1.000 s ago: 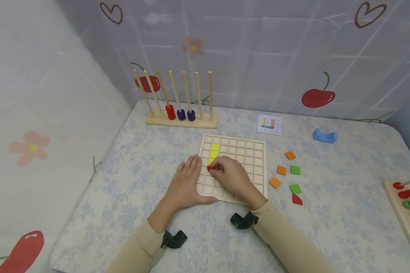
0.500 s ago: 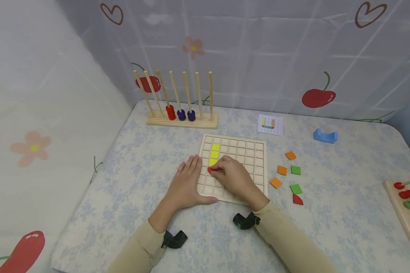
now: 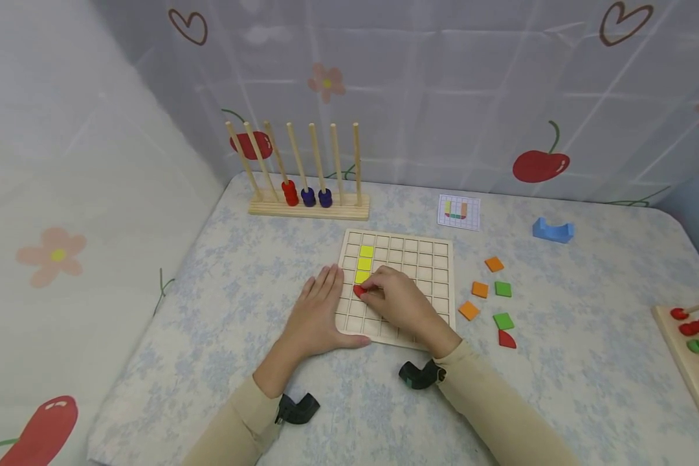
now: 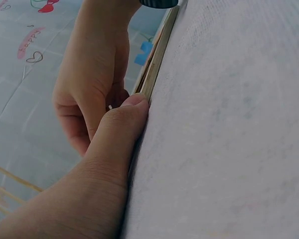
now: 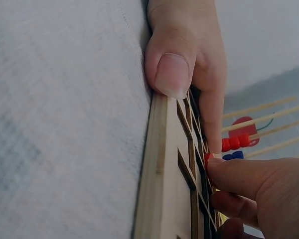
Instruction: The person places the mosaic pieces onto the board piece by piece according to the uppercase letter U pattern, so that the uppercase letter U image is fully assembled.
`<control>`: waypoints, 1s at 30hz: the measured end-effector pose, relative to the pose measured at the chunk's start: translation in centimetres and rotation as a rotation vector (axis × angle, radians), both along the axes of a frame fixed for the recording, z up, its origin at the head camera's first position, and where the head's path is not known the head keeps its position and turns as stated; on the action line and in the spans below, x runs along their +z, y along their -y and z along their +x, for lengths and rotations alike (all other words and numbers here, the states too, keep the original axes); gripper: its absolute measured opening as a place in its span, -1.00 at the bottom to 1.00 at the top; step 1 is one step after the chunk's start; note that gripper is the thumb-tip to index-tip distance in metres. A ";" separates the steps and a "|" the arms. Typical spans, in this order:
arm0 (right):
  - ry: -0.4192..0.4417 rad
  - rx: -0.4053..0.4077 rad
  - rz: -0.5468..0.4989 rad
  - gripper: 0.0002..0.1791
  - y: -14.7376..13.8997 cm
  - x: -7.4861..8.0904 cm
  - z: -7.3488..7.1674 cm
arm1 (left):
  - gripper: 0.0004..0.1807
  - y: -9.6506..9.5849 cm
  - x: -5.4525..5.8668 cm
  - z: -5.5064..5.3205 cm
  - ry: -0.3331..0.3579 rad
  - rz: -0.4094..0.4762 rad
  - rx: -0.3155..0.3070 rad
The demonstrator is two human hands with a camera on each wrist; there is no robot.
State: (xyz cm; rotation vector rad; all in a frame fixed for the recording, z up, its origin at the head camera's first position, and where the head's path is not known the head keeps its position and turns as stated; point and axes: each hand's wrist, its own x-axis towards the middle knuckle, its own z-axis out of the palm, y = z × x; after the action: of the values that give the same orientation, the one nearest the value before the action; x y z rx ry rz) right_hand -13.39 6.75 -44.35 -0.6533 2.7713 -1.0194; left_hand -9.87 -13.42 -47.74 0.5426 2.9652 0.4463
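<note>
A wooden grid board (image 3: 410, 246) lies mid-table, with three yellow square tiles (image 3: 364, 263) in a column near its left side. Just below them my right hand (image 3: 402, 301) pinches a red tile with a curved edge (image 3: 358, 291) over a grid cell. Thumb and fingertips cover part of that tile; in the right wrist view the red tile (image 5: 208, 158) shows at the thumb tip. My left hand (image 3: 320, 317) rests with straight fingers along the board's left edge. Its thumb (image 4: 124, 119) presses at the board's near corner.
Right of the board lie loose orange tiles (image 3: 480, 289), green tiles (image 3: 503, 289) and a red quarter-circle tile (image 3: 507, 339). Behind are a pattern card (image 3: 459, 212), a blue holder (image 3: 553, 230) and a peg rack with beads (image 3: 309, 206). Another bead board (image 3: 687, 369) stands far right.
The red tile has shifted slightly toward the near side and more of it shows, along with more of the lowest yellow tile. My left hand has stayed in place.
</note>
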 end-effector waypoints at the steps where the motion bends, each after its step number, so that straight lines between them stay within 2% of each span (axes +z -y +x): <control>1: -0.001 -0.002 -0.002 -0.81 0.0 0.0 0.0 | 0.54 0.0 0.0 0.0 0.002 0.000 -0.001; 8: -0.021 0.005 0.000 -0.83 0.0 -0.3 -0.3 | 0.55 -0.1 0.0 -0.1 -0.005 0.003 -0.001; 13: -0.057 0.032 0.053 -0.81 0.5 -0.4 -0.4 | 0.55 0.0 -0.2 -0.2 -0.016 0.011 -0.006; 18: -0.061 0.022 0.087 -0.81 0.6 -0.5 -0.5 | 0.55 0.0 -0.3 -0.1 -0.014 0.018 -0.008; 25: -0.063 0.024 0.023 -0.86 0.1 -0.4 -0.2 | 0.55 0.0 -0.3 -0.1 0.000 0.026 -0.003; 30: -0.011 0.002 -0.038 -0.88 -1.2 0.1 0.2 | 0.55 -0.1 -0.3 -0.1 0.015 0.034 0.010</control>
State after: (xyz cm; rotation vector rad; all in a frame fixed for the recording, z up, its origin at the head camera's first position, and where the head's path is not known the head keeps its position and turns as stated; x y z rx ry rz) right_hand -13.22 7.92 -44.24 -0.6677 2.7665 -1.0732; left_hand -9.98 -13.36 -48.01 0.5252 2.9528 0.5003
